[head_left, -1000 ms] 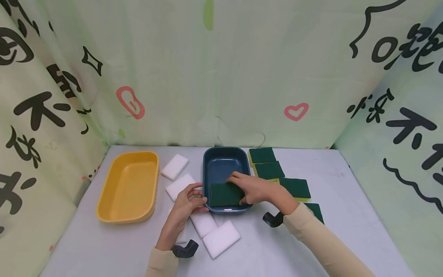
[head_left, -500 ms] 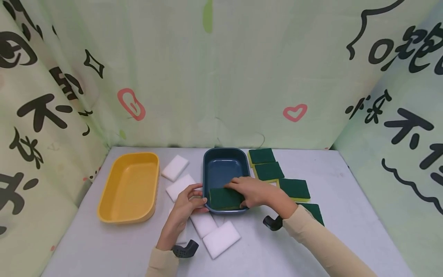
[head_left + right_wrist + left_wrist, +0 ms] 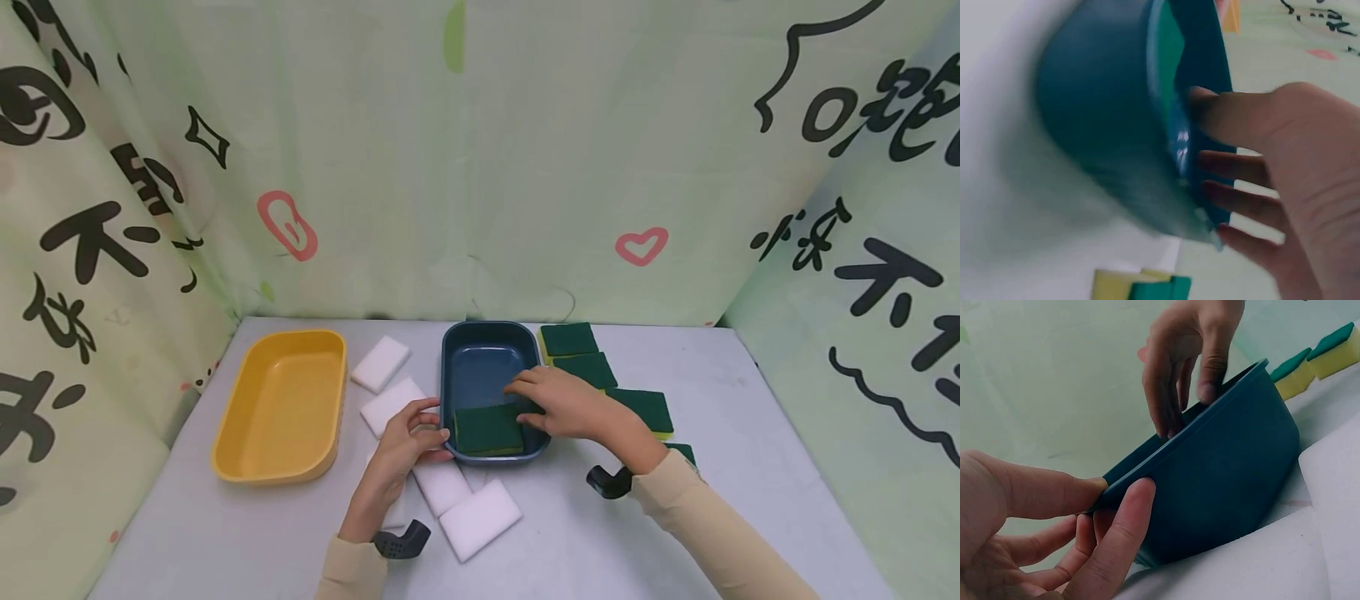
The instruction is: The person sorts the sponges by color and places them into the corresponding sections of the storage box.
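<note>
A dark blue plastic basin (image 3: 487, 367) stands mid-table. Inside it, at the near end, lies a green-and-yellow scouring sponge (image 3: 487, 430), flat with its green face up. My left hand (image 3: 405, 443) pinches the basin's rim at the near left corner; in the left wrist view the thumb and a finger lie on either side of the rim. Over the right side of the basin, my right hand (image 3: 573, 407) has its fingers spread and loosely bent, holding nothing. Its fingertips are beside the sponge, apart from it.
A yellow basin (image 3: 279, 408) stands on the left. Several white sponges (image 3: 480, 518) lie between the basins and in front of the blue one. Several green-and-yellow sponges (image 3: 639, 408) form a row along the right, partly under my right forearm. A curtain (image 3: 480, 167) hangs behind.
The sponge has come to rest on the basin's floor. My right hand has let go of it and drawn back to the right. My left hand has stayed at the rim.
</note>
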Action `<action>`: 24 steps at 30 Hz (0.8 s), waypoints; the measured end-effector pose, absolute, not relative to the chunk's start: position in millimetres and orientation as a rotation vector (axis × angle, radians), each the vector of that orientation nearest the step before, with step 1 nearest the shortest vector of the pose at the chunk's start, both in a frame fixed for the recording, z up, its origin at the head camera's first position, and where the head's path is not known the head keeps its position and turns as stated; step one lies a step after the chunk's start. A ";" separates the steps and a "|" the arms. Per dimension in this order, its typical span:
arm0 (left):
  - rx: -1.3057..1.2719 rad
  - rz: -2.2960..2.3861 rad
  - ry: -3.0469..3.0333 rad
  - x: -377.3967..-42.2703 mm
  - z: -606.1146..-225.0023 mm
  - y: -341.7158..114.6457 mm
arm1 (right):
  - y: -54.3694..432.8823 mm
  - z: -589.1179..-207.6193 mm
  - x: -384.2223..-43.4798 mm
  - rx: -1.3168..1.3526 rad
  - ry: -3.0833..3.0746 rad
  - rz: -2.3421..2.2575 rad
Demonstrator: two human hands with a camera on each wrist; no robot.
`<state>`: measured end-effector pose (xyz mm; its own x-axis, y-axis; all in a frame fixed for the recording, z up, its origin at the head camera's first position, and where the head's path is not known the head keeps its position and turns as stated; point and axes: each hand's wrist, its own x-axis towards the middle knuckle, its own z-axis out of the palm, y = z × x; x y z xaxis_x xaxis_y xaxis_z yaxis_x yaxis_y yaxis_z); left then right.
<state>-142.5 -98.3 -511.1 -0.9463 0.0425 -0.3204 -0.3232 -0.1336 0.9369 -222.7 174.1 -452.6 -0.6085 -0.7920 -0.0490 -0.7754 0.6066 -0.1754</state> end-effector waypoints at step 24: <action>-0.322 2.192 1.881 -143.1 -513.1 -97.7 | 238.1 -496.7 -247.8 -1.023 3.115 -0.403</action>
<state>-143.1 -97.7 -513.1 -0.9483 0.0342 -0.3155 -0.3170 -0.1461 0.9371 -247.8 238.1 -496.7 -0.7963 -0.5607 0.2269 -0.6000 0.7797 -0.1789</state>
